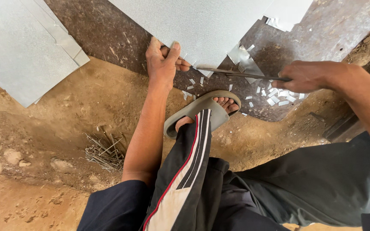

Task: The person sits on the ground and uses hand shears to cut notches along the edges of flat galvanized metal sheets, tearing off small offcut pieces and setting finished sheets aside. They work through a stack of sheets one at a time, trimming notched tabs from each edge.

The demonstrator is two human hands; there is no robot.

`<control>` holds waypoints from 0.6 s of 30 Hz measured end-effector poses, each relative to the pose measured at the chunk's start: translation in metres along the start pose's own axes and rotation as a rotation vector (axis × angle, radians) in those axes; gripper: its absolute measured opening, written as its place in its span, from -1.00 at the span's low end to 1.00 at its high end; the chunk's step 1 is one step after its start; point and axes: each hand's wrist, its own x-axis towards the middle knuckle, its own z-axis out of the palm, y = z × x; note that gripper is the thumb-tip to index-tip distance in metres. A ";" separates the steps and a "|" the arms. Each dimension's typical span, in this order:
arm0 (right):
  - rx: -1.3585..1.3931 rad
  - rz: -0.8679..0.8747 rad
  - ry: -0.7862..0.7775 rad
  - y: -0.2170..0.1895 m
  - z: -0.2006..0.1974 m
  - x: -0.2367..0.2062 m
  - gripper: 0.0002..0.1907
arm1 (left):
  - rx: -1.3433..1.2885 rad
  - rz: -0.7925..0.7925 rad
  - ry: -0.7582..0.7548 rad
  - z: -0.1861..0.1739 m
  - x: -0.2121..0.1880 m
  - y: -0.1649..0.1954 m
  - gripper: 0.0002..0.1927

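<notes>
The large, flat, grey galvanised metal sheet [202, 25] lies on a dark, rusty steel plate [322, 38] on the dirt floor. The left hand [163, 62] grips the sheet's near edge, fingers curled over it. Just beside that edge, the right hand [307, 76] is closed around long, dark metal shears [236, 73], with small silvery offcuts [274, 96] scattered near the sheet's corner.

No packages, labels, signs or screens anywhere in view.
</notes>
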 end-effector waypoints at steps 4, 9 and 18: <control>-0.005 -0.009 -0.034 -0.002 -0.004 -0.001 -0.32 | 0.020 -0.011 0.011 0.000 0.000 0.000 -0.85; 0.096 -0.036 -0.073 -0.003 -0.014 -0.002 -0.14 | -0.016 -0.029 -0.012 -0.002 0.000 0.000 -0.85; -0.122 -0.008 -0.042 -0.014 -0.001 -0.002 -0.19 | -0.030 -0.004 -0.026 -0.002 -0.005 0.001 -0.85</control>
